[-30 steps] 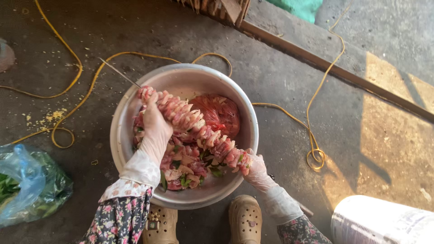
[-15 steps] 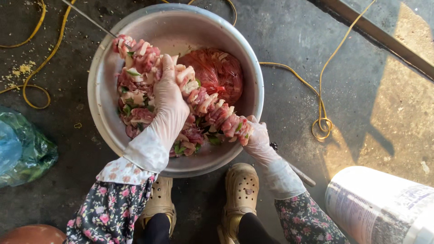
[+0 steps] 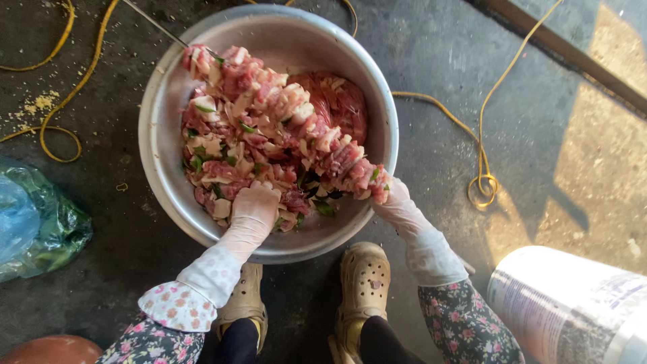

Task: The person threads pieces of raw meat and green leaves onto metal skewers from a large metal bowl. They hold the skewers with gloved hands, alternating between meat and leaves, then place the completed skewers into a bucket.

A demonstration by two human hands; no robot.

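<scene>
Since the earlier frame, the left hand (image 3: 255, 202) has come off the upper side of the loaded skewer and dropped to the loose meat at the 6 o'clock side of the bowl; the bowl now fills more of the view.

The metal bowl (image 3: 168, 175) stands on the concrete floor (image 3: 438, 61), directly ahead of the person's two beige clogs (image 3: 364, 276). It contains marinated meat pieces (image 3: 216, 168) with green leaf fragments, and a red mass at the 2 o'clock side.

The meat skewer (image 3: 283, 114) lies diagonally over the bowl, from 10 o'clock to 4 o'clock. Its bare metal tip (image 3: 151, 23) projects past the rim at 10 o'clock. Holding it over the bowl appears to keep any loose pieces or drips inside the vessel.

Hand states (both gloved in thin translucent gloves):
- Right hand (image 3: 397, 202): closed around the lower end of the skewer at 4 o'clock, carrying its weight beyond the rim.
- Left hand: fingers curled down into the loose meat; whether a piece is gripped cannot be determined.

Surroundings: a yellow cord (image 3: 482, 175) runs across the floor at 3 o'clock and 10 o'clock. A green plastic bag (image 3: 47, 222) lies at 9 o'clock. A white cylindrical container (image 3: 566, 310) lies at 4 o'clock, well apart from the bowl.
</scene>
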